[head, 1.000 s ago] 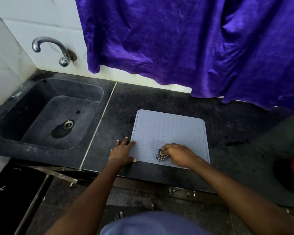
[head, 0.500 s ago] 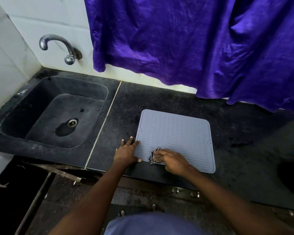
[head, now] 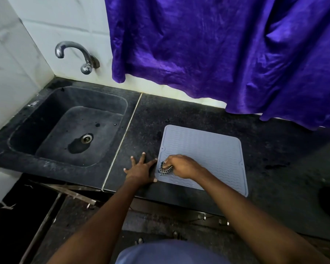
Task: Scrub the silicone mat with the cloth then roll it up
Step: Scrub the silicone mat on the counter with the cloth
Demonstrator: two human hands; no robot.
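Right hand (head: 183, 166) has its fingers curled round a small black-and-white checked cloth (head: 165, 168), pressing it onto the near left part of the flat grey rectangular silicone mat (head: 208, 149). Left hand (head: 141, 170) lies flat with fingers spread on the dark speckled stone tabletop (head: 189, 111), just beside the mat's left edge; its forefinger tip and thumb tip touch that edge.

The mat lies unrolled, its rounded corners all in view, its near edge close to the tabletop's front edge. Its far half and right side are bare, ahead and to the right of the hand with the cloth. Bare tabletop runs behind the mat to the wall and away to the right. A pale seam (head: 122, 141) crosses the stone left of the spread hand, and beyond it sits the dark square sink (head: 46, 115) under a curved metal tap (head: 74, 52). A purple curtain (head: 217, 54) hangs over the far edge.
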